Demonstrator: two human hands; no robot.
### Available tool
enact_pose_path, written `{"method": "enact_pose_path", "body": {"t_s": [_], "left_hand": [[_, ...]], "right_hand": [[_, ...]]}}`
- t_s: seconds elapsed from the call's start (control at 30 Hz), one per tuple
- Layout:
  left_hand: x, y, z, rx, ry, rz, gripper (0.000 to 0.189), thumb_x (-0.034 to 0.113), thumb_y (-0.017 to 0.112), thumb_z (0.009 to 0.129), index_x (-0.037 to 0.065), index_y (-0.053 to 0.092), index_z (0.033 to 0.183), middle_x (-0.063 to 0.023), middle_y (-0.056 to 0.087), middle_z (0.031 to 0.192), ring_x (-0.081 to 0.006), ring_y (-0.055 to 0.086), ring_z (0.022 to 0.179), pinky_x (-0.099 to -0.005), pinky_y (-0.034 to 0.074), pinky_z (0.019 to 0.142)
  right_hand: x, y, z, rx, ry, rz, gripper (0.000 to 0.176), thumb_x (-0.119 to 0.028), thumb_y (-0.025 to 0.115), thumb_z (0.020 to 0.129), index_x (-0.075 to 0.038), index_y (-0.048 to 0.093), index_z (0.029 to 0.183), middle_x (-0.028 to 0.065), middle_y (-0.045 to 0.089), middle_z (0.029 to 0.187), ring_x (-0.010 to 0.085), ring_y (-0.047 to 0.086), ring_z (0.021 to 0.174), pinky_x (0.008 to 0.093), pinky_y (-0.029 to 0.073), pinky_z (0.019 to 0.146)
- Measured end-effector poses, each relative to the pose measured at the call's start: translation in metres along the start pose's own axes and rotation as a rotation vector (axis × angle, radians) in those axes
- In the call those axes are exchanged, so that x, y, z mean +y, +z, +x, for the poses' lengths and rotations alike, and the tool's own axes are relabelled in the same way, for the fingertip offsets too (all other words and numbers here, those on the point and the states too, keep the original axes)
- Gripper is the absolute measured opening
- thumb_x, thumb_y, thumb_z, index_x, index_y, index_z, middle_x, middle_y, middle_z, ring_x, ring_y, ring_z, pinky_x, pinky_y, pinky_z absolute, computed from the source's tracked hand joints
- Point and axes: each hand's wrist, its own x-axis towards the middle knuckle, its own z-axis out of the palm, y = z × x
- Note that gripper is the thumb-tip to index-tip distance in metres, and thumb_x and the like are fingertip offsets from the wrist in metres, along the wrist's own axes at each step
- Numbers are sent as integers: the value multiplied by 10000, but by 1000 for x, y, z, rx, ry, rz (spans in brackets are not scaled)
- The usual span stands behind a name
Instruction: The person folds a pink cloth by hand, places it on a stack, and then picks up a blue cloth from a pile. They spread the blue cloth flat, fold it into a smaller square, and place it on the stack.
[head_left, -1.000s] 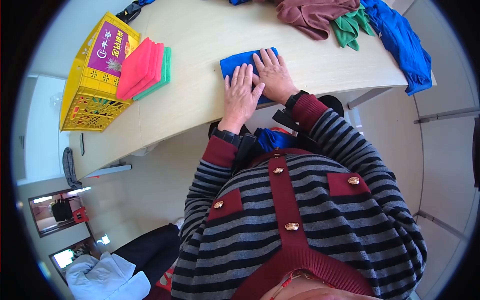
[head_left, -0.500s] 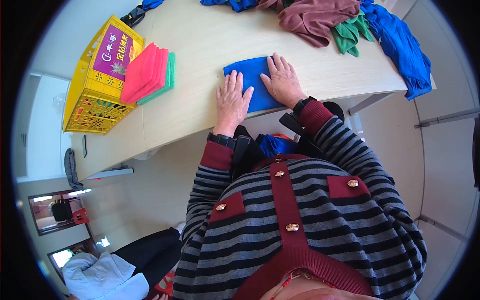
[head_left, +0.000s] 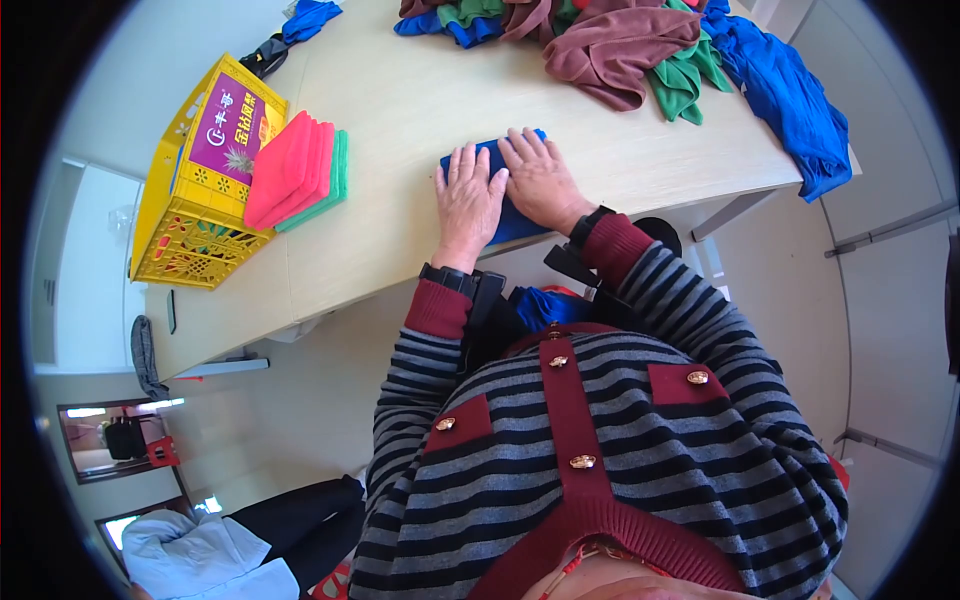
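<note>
A folded blue cloth (head_left: 514,229) lies flat at the table's front edge, mostly covered by my hands. My left hand (head_left: 468,205) rests palm down on its left side, fingers stretched out and pointing away from me. Over the middle and right of the cloth my right hand (head_left: 544,182) lies flat as well, fingers extended. The two hands nearly meet at the thumbs. Left of them, folded pink cloths (head_left: 290,170) sit on a folded green cloth (head_left: 340,172), leaning against a yellow crate.
The yellow plastic crate (head_left: 190,225) with a purple label stands at the left. Loose brown cloth (head_left: 620,55), green cloth (head_left: 685,85) and blue cloth (head_left: 790,105) are heaped at the far right, some hanging over the edge. A person in a light top (head_left: 200,555) is at lower left.
My right hand has slid left across the cloth toward my left hand. The blue cloth now looks narrower, its right part drawn in. The view has shifted slightly.
</note>
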Motion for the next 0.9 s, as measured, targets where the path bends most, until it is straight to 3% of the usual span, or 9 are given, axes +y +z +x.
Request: {"method": "enact_pose_path", "body": {"t_s": [0.33,0.73,0.9], "left_hand": [[-13,17,8,-11,-4,5,653,525,359,1060,107,374,1562,-125,321,1640,-319,261,1522,-548,183,1222],[-18,-2,-17,-24,-121,51,653,499,380,1059,80,369,1559,-137,337,1629,-332,283,1513,-570,177,1222],[1,-12,-34,28,-29,150,611,433,416,1061,57,389,1542,-143,354,1619,-332,291,1509,-577,179,1220]], "right_hand": [[12,13,7,-40,27,24,639,-455,456,1005,-47,454,1497,194,401,1573,370,320,1488,526,238,1213],[1,5,-5,-45,110,0,649,-477,472,1019,-54,436,1508,208,379,1585,386,310,1491,548,262,1192],[-9,-4,-14,-47,159,-48,630,-447,490,1014,-43,450,1496,221,379,1580,398,307,1489,556,255,1194]]}}
